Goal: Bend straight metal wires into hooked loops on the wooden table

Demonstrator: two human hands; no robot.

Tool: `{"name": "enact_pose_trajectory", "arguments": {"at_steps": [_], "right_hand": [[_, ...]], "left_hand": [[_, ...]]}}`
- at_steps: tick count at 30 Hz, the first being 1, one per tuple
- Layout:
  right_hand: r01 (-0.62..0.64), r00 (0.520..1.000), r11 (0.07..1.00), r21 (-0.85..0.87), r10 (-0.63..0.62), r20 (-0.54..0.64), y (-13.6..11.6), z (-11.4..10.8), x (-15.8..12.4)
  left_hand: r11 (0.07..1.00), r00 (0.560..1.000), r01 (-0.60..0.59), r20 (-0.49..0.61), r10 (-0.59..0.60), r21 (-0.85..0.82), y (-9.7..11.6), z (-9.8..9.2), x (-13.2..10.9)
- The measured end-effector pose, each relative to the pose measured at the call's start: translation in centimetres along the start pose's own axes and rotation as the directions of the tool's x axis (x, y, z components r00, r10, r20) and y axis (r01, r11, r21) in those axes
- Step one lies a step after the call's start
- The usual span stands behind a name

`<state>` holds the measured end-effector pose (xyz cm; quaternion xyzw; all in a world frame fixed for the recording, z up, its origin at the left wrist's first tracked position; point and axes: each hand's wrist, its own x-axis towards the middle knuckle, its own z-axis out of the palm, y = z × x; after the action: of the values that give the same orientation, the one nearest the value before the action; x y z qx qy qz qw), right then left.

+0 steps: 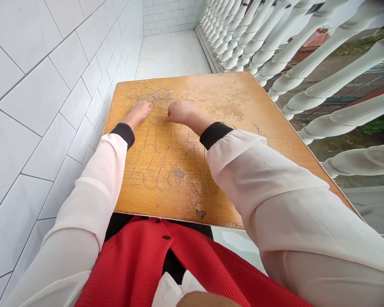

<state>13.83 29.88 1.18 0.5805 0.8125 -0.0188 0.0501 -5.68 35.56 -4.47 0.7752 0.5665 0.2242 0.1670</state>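
Observation:
A worn wooden table (243,106) carries thin wire pieces with looped ends. A tangled heap of them (153,94) lies at the far left. Several more wire pieces (161,164) lie side by side in rows near the front. My left hand (140,111) rests at the near edge of the heap, fingers curled down onto the wires. My right hand (178,111) is beside it, fingers closed in a pinch on a wire with a loop (158,120) that lies between the two hands.
A white tiled wall (51,106) runs close along the table's left side. White balusters (275,47) form a railing on the right. A pale floor (173,51) stretches beyond the table. The tabletop has chipped spots (200,213) at the front edge.

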Motion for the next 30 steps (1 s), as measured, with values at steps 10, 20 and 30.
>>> {"name": "enact_pose_trajectory", "arguments": {"at_steps": [10,20,30], "right_hand": [[-0.059,0.98,0.99,0.129,0.082,-0.184,0.7,-2.8,-1.1],[-0.011,0.928,0.897,0.442,0.173,-0.329,-0.2,-5.3,-3.1],[0.048,0.922,0.869,0.493,0.15,-0.356,-1.1,-5.8,-3.5]], "left_hand": [[0.994,0.996,0.054,0.062,-0.06,0.098,1.0,-1.3,-1.6],[0.766,0.997,-0.037,-0.072,-0.011,-0.641,5.5,-4.8,-4.3],[0.49,0.972,0.02,-0.098,-0.215,-0.872,9.0,-5.9,-5.0]]}}
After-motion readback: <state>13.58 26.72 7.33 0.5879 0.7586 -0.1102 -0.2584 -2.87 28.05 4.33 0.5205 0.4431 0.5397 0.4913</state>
